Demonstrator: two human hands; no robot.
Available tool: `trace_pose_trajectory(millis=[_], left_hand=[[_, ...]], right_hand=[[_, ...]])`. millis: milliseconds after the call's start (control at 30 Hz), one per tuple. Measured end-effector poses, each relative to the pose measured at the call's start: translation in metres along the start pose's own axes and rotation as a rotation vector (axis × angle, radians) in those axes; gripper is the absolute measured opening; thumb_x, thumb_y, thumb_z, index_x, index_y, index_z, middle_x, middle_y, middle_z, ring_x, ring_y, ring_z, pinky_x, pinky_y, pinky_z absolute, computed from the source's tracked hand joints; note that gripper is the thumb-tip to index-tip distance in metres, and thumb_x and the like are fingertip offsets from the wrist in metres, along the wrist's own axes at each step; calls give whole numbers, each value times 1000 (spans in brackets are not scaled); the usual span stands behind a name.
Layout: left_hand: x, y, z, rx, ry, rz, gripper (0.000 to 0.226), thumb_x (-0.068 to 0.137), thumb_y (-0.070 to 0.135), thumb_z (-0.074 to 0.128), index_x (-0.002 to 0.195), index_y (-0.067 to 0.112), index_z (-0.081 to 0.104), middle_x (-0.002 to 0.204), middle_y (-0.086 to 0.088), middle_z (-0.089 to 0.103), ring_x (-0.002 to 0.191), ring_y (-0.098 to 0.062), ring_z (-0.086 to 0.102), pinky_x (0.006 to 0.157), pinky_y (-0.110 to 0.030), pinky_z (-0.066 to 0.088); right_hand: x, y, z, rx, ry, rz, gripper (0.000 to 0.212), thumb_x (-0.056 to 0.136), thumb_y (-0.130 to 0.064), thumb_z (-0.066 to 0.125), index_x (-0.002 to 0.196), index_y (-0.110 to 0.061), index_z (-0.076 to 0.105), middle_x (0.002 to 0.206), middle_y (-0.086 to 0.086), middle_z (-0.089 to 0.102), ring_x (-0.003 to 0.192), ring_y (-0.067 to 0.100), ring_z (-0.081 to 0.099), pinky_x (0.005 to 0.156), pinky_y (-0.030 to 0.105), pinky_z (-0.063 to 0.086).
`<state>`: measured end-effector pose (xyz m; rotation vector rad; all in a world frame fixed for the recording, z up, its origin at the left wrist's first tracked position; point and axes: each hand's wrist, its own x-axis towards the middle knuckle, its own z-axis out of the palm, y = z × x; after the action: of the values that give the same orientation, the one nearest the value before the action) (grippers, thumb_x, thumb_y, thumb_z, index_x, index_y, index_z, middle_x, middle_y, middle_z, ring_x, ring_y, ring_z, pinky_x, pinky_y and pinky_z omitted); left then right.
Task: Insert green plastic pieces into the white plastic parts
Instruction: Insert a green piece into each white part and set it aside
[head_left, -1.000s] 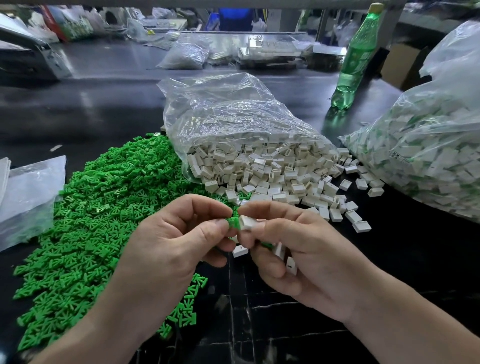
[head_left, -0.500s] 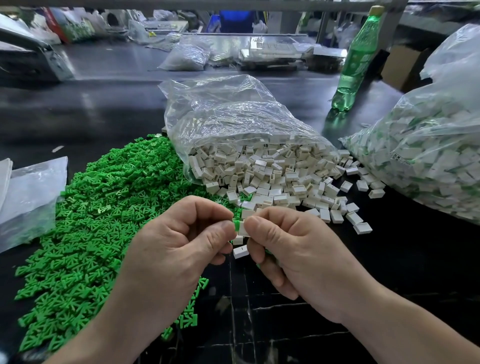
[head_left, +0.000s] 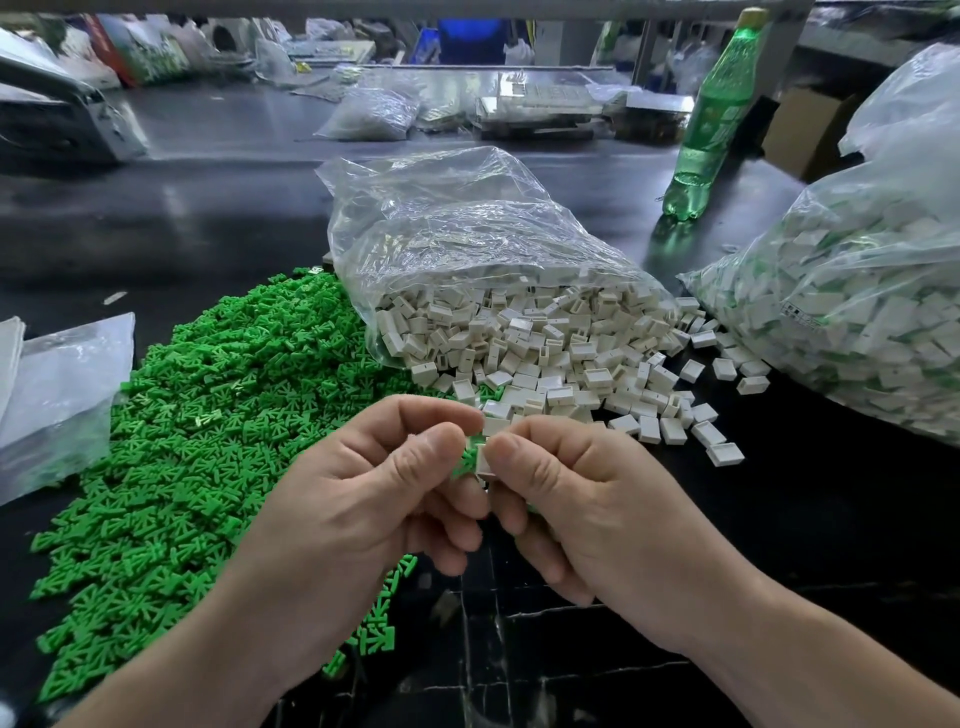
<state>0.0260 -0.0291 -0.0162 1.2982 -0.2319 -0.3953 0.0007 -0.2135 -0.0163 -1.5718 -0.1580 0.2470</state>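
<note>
I log above the counter (head_left: 779, 519): left hand (head_left: 363, 499), fingers pinching 1 green piece (head_left: 466, 457); right hand (head_left: 587, 514), fingers gripping 1 white part (head_left: 485, 462).

Both bare forearms are reaching in from the bottom corners of the frame, and the hands are meeting at its lower centre. The left hand (head_left: 363, 499) is pinching a small green plastic piece (head_left: 466, 458) between thumb and forefinger, its other fingers (head_left: 449, 540) curling underneath. The right hand (head_left: 597, 512) is gripping a small white box-shaped plastic part (head_left: 486, 461) under its thumb, fingers curling beneath. The two thumb tips are sitting close together.
</note>
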Motion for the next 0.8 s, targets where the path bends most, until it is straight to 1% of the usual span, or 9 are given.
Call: trace_pose_trajectory(millis=[100, 167, 300, 467, 533, 633, 667, 733, 800], left_hand=[[1, -1, 4, -205, -178, -102, 43, 86, 36, 71, 117, 7, 66, 74, -16, 68, 58, -22, 66, 45, -27, 52], [1, -2, 5, -311, -224, -150, 48, 84, 35, 75, 119, 4, 65, 78, -18, 71, 61, -23, 70, 46, -26, 54], [3, -4, 4, -371, -173, -204, 50, 71, 33, 86, 107, 3, 71, 71, -21, 70, 53, -25, 68, 43, -27, 54], [3, -9, 10, -398, -100, -167, 50, 63, 32, 90, 101, 4, 73, 61, -16, 66, 45, -21, 64, 39, -24, 51], [3, -11, 13, -404, -90, -135, 47, 62, 33, 91, 97, 7, 74, 59, -13, 65, 43, -19, 63, 39, -23, 50], [3, -13, 14, -456, -154, -82, 42, 70, 36, 86, 101, 11, 75, 62, -10, 68, 48, -18, 66, 42, -24, 53], [4, -15, 13, -483, -188, -79, 41, 73, 37, 83, 104, 12, 74, 65, -10, 70, 52, -18, 68, 44, -25, 54], [2, -12, 11, -517, -241, -87, 37, 78, 33, 80, 108, 12, 73, 72, -12, 73, 58, -20, 71, 48, -27, 57], [1, -12, 5, -535, -281, -82, 32, 78, 25, 81, 106, 12, 73, 72, -14, 73, 58, -21, 72, 48, -28, 57]], right_hand=[[2, 5, 1, 92, -44, 13, 43, 96, -44, 58, 109, -5, 68, 60, 0, 56, 42, 11, 44, 34, 19, 33], [3, 7, 1, 124, -47, 29, 42, 93, -44, 59, 115, -9, 69, 58, -2, 56, 41, 11, 43, 34, 18, 33], [3, 8, 0, 101, -41, 39, 34, 92, -45, 64, 103, -13, 70, 57, -1, 55, 37, 9, 41, 32, 19, 32], [1, 6, 4, 130, -20, 26, 44, 87, -46, 62, 109, -8, 69, 59, 0, 57, 39, 9, 43, 33, 18, 32], [-1, 4, 9, 172, 0, 0, 40, 87, -41, 62, 104, -6, 69, 58, 0, 59, 38, 7, 47, 32, 17, 33], [-2, -1, 13, 325, -37, -32, 34, 92, -32, 61, 105, -1, 65, 56, -4, 60, 40, 3, 54, 34, 14, 38], [-1, -4, 13, 332, -46, -31, 32, 93, -35, 62, 105, -5, 67, 57, -3, 59, 40, 4, 53, 33, 15, 38], [-2, -3, 10, 249, -36, -6, 27, 92, -44, 63, 95, -18, 71, 58, 0, 55, 39, 9, 46, 33, 17, 32], [-5, -5, 8, 209, 11, 28, 31, 91, -46, 63, 90, -16, 69, 59, 4, 52, 40, 13, 41, 33, 19, 28]])
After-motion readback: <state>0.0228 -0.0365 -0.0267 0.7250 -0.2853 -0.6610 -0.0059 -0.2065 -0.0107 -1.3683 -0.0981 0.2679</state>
